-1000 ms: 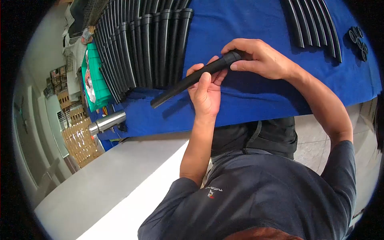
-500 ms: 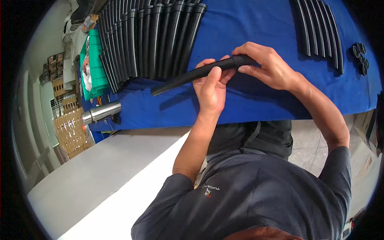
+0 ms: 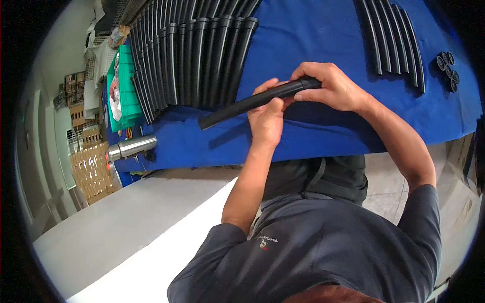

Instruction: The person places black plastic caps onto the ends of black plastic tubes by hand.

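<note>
A black plastic tube with a wider collar at its right end is held above the blue cloth. My left hand wraps round the tube's middle, thumb on the near side. At the collared end, my right hand grips with thumb and fingers, covering part of the collar. The tube's free end points down to the left and casts a shadow on the cloth.
Rows of black collared tubes lie at the back left. Several plain curved tubes and black ring-shaped caps lie at the right. A green crate and a metal cylinder are at the left edge.
The tube has turned slightly in my hands, and its free end sits a little lower and further right. My right hand has closed in around the collar. The whole view has shifted slightly.
</note>
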### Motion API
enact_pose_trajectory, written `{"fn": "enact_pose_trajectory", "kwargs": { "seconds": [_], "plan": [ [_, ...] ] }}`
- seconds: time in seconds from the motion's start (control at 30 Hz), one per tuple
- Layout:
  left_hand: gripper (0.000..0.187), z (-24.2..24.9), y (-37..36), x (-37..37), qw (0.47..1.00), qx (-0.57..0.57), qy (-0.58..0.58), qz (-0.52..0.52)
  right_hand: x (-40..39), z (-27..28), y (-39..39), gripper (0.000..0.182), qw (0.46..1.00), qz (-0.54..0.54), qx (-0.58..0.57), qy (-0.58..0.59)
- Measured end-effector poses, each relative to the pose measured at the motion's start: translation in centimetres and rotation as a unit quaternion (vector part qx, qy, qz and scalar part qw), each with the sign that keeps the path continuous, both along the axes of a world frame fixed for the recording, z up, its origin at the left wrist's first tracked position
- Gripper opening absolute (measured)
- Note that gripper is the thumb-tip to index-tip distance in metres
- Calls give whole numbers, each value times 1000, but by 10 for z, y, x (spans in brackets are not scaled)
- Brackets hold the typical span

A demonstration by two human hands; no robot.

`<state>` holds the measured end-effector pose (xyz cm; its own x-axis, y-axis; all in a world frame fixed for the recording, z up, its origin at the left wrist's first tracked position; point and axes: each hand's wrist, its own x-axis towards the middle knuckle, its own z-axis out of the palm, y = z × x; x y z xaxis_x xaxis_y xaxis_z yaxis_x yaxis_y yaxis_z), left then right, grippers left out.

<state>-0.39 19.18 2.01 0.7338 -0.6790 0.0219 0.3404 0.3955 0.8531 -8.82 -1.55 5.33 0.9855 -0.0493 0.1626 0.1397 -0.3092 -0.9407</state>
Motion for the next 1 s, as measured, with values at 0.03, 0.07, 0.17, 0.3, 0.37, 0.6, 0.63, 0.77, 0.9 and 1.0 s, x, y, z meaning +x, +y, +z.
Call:
{"fn": "enact_pose_trajectory", "kwargs": {
  "seconds": [0.03,0.07,0.17,0.3,0.37,0.6,0.63,0.77,0.9,1.0],
  "plan": [
    [54,4,1,2,999,-32,30,-16,-1,6,-2,37,997,5,35,62],
    [51,7,2,5,997,-45,55,2,-1,9,-5,37,990,9,69,122],
    [41,6,16,9,991,-66,113,34,2,-7,-6,36,1000,1,-3,-29],
    [31,-4,23,8,989,-80,120,33,2,-10,-4,34,997,-3,-44,-61],
    [27,-1,20,7,988,-78,127,41,0,-2,-3,34,998,-5,-38,-49],
    [26,-3,19,6,988,-79,123,40,2,-10,-1,34,995,-17,-59,-73],
    [26,-3,18,7,989,-81,120,33,1,-9,-3,34,997,-5,-57,-56],
    [26,-2,19,8,992,-72,100,23,0,-5,-9,34,999,26,-45,-14],
    [24,-1,20,7,991,-70,109,31,1,-5,-6,38,998,28,-45,-19],
    [24,1,22,8,987,-89,131,25,7,-20,2,41,987,-38,-30,-155]
  ]
}}
